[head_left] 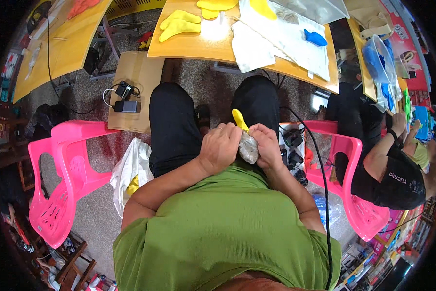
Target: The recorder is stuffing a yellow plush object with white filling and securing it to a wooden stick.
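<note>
Above my lap, my left hand (220,148) and my right hand (266,145) are closed close together. Between their fingertips a small yellow fabric piece (238,118) sticks up, its rounded end pointing away from me. Just below it a greyish-white, shiny clump (248,148), like stuffing or crumpled plastic, lies between my palms. My left fingers pinch the yellow piece's lower edge. The right thumb and fingers press where the yellow piece meets the clump. My fingers hide how the two join.
Ahead, a wooden table (198,46) bears yellow fabric pieces (180,24), white cloth (252,46), a blue fish-shaped piece (315,37) and a clear bin (324,8). Pink chairs (72,165) flank me. A white sack (130,169) lies left. A black cable (320,169) hangs right, near another person (392,174).
</note>
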Demonstrator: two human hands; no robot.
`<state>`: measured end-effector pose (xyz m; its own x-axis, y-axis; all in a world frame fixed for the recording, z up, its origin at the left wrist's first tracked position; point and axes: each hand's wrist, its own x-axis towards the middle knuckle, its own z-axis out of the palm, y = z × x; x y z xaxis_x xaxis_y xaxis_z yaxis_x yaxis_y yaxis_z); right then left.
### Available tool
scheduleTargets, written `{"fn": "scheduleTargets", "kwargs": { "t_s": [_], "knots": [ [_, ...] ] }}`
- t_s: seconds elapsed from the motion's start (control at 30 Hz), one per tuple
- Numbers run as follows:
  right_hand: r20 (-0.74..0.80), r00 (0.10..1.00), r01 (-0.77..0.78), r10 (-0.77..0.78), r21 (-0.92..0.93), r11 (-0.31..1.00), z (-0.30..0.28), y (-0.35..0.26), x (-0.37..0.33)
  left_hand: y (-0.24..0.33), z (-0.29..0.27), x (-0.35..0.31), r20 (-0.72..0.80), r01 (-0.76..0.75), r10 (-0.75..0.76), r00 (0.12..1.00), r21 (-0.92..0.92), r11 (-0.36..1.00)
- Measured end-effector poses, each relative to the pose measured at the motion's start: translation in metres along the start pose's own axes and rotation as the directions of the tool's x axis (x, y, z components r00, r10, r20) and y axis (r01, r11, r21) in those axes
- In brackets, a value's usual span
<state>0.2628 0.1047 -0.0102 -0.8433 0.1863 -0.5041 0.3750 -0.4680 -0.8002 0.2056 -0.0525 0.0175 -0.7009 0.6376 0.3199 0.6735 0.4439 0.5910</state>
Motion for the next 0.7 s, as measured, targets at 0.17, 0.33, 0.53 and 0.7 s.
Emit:
{"fn": "scheduleTargets", "kwargs": {
  "t_s": [0.17,0.33,0.53,0.7],
  "knots": [
    [0.027,0.99,-0.142,0.139,0.205,0.968,-0.001,0.001,-0.007,-0.007,0.009,-0.008,0.193,0.347,-0.288,0.938,-0.503,0.792],
    [-0.008,0.991,-0.122,0.133,0.354,0.927,-0.001,0.001,-0.009,-0.009,0.017,-0.008,0.132,0.231,-0.189,0.973,-0.586,0.777],
    [0.0,0.997,-0.079,0.08,0.154,0.985,0.007,-0.017,-0.02,-0.013,0.026,-0.009,0.29,0.417,-0.321,0.902,-0.781,0.465],
    [0.016,0.991,0.134,-0.135,-0.306,0.942,0.003,-0.005,-0.024,-0.015,0.031,-0.009,0.372,0.468,-0.341,0.863,-0.843,0.266]
  ]
}}
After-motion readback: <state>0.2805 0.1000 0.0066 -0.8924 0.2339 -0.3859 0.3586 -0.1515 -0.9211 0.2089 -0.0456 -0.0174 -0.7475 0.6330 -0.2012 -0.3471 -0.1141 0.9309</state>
